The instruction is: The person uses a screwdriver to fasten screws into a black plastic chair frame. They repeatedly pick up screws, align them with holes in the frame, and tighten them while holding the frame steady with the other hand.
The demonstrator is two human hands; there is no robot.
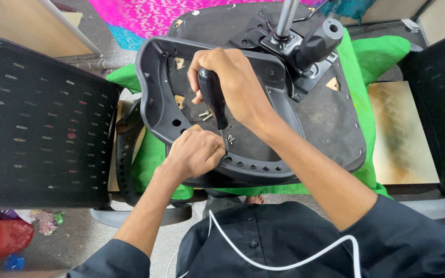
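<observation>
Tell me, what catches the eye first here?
In the middle, two hands work on an upturned chair seat: the right hand grips a black screwdriver, the left hand steadies its tip. Loose screws lie beside it, with a mesh chair back at left.

One screwdriver (213,98) sits in the right hand (233,82); two loose screws (205,115) lie just above the left hand (198,153).
</observation>
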